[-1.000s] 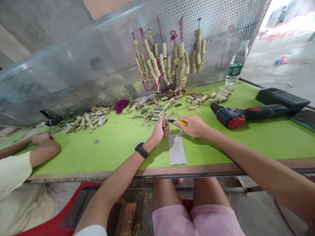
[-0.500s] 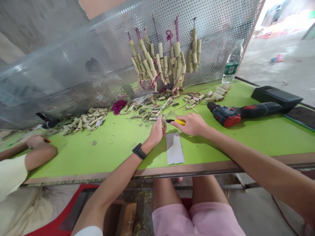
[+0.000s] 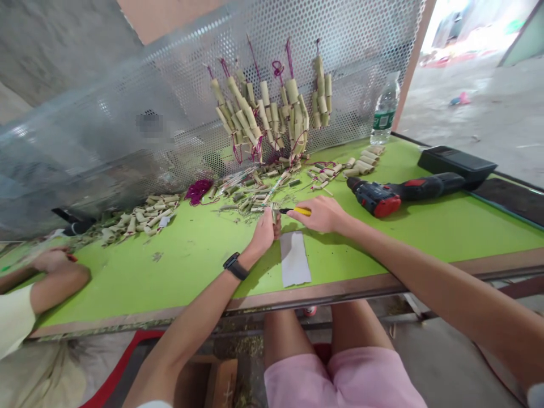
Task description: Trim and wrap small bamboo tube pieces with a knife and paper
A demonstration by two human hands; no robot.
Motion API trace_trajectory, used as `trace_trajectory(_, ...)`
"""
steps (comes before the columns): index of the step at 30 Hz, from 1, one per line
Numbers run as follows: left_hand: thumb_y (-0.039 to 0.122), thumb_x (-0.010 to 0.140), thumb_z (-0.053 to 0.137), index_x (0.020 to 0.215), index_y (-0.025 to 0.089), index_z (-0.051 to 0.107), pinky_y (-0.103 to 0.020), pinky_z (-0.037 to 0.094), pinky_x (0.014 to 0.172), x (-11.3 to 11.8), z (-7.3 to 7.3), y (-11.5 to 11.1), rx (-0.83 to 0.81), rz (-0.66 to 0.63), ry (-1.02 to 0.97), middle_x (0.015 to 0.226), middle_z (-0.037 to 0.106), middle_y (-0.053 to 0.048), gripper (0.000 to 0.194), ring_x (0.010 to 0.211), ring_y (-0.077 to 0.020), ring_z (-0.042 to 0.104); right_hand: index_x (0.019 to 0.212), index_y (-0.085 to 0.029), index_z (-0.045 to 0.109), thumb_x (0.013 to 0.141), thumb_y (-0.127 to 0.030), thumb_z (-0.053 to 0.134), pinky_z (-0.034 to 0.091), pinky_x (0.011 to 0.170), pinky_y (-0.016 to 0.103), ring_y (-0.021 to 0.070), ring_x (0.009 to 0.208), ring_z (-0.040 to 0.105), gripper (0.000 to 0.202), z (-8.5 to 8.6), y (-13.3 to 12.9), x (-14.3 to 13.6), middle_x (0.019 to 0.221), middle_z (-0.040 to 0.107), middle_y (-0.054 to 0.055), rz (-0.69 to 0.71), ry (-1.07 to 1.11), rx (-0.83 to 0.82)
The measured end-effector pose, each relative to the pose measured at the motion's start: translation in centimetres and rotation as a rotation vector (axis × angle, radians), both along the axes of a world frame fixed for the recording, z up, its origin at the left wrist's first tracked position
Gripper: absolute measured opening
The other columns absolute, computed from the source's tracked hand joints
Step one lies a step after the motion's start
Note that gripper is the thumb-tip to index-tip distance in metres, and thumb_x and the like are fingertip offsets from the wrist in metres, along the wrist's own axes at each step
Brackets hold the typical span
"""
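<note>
Over the green table [image 3: 182,272], my left hand [image 3: 266,229] is closed around a short piece of bamboo [image 3: 275,213], held upright. My right hand [image 3: 321,214] grips a yellow utility knife [image 3: 302,211], its dark tip against or very near the bamboo's right side. A white sheet [image 3: 294,259] lies on the table just below both hands. Thin bamboo scraps [image 3: 255,201] are scattered behind my left hand.
Strung bamboo pieces [image 3: 242,110] hang on a perforated metal panel [image 3: 178,73]. To the right are a cordless drill [image 3: 378,197], a black box [image 3: 454,164] and a bottle [image 3: 385,113]. Purple string [image 3: 198,191] and a bamboo pile [image 3: 144,218] lie left; another person's arm [image 3: 59,277] rests far left.
The camera view has shifted, so most things appear slightly farther left. Both hands keep their holds on the bamboo and the knife, with little visible movement between them.
</note>
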State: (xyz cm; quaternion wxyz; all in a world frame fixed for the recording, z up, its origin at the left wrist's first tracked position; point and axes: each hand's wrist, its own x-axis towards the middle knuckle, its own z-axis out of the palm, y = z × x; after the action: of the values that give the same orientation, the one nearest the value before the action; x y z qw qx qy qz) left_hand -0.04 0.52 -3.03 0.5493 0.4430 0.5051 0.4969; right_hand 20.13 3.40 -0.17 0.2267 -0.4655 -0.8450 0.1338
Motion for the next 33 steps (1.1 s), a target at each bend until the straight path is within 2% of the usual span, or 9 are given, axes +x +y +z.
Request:
trace_trajectory(8, 0.064, 0.114, 0.041, 0.076, 0.023, 0.045, -0.015, 0.017, 0.04, 0.9, 0.8, -0.5, -0.133, -0.004, -0.088, 0.057, 0.019, 0.012, 0.056, 0.043, -0.008, 0.013, 0.089, -0.023, 0.079, 0.106, -0.069, 0.046, 0.027, 0.064, 0.034, 0.0217, 0.064, 0.055, 0.059, 0.0, 0.3, 0.2, 0.072, 0.071, 0.008, -0.107, -0.101, 0.094)
trace_trajectory(16, 0.055, 0.119, 0.031, 0.076, 0.022, 0.045, -0.016, 0.016, 0.041, 1.0, 1.4, -0.7, -0.08, 0.005, -0.101, 0.056, 0.019, 0.011, 0.056, 0.042, -0.0078, 0.013, 0.093, -0.024, 0.08, 0.106, -0.07, 0.048, 0.025, 0.064, 0.034, 0.0242, 0.072, 0.06, 0.058, 0.0, 0.2, 0.2, 0.081, 0.077, 0.009, -0.126, -0.095, 0.175)
trace_trajectory(20, 0.057, 0.119, 0.033, 0.076, 0.022, 0.044, -0.015, 0.017, 0.041, 0.7, 2.0, -0.8, -0.067, -0.038, -0.214, 0.056, 0.018, 0.012, 0.056, 0.042, -0.0079, 0.013, 0.101, -0.022, 0.081, 0.106, -0.072, 0.049, 0.025, 0.064, 0.034, 0.0239, 0.073, 0.061, 0.06, -0.1, 0.2, 0.2, 0.089, 0.08, 0.012, -0.138, -0.04, 0.276)
trace_trajectory(22, 0.06, 0.117, 0.04, 0.075, 0.023, 0.04, -0.016, 0.016, 0.039, 0.7, 2.2, -0.9, -0.117, -0.081, -0.29, 0.056, 0.015, 0.012, 0.055, 0.042, -0.0081, 0.012, 0.097, -0.02, 0.079, 0.108, -0.071, 0.044, 0.027, 0.063, 0.033, 0.0216, 0.067, 0.058, 0.063, 0.0, 0.8, 0.8, 0.082, 0.077, 0.012, -0.206, 0.057, 0.29)
trace_trajectory(24, 0.061, 0.115, 0.046, 0.074, 0.024, 0.038, -0.017, 0.015, 0.038, 0.6, 2.1, -1.0, -0.166, -0.121, -0.344, 0.056, 0.013, 0.013, 0.055, 0.042, -0.0081, 0.01, 0.093, -0.019, 0.076, 0.109, -0.07, 0.042, 0.029, 0.062, 0.034, 0.0202, 0.063, 0.054, 0.064, 0.1, 1.5, 1.6, 0.075, 0.072, 0.011, -0.337, 0.181, 0.329)
trace_trajectory(26, 0.062, 0.114, 0.048, 0.075, 0.024, 0.039, -0.017, 0.015, 0.038, 0.7, 1.8, -0.9, -0.177, -0.153, -0.353, 0.055, 0.013, 0.013, 0.055, 0.042, -0.0079, 0.01, 0.091, -0.019, 0.073, 0.107, -0.072, 0.045, 0.031, 0.064, 0.034, 0.0206, 0.065, 0.053, 0.062, 0.2, 2.0, 2.0, 0.074, 0.069, 0.01, -0.429, 0.269, 0.363)
trace_trajectory(28, 0.064, 0.113, 0.048, 0.075, 0.023, 0.042, -0.017, 0.016, 0.038, 0.6, 1.4, -0.8, -0.141, -0.166, -0.315, 0.055, 0.017, 0.012, 0.056, 0.042, -0.0077, 0.011, 0.086, -0.021, 0.069, 0.105, -0.074, 0.046, 0.031, 0.064, 0.034, 0.02, 0.064, 0.052, 0.061, 0.3, 2.0, 1.9, 0.071, 0.066, 0.008, -0.396, 0.312, 0.29)
trace_trajectory(33, 0.067, 0.114, 0.044, 0.077, 0.022, 0.05, -0.02, 0.023, 0.041, 0.3, 0.7, -0.5, 0.06, -0.143, -0.124, 0.056, 0.035, 0.008, 0.058, 0.041, -0.0088, 0.024, 0.075, -0.023, 0.056, 0.1, -0.083, 0.051, 0.034, 0.063, 0.034, 0.0178, 0.064, 0.047, 0.064, 0.4, 0.4, -0.2, 0.069, 0.057, 0.003, -0.106, 0.44, 0.044)
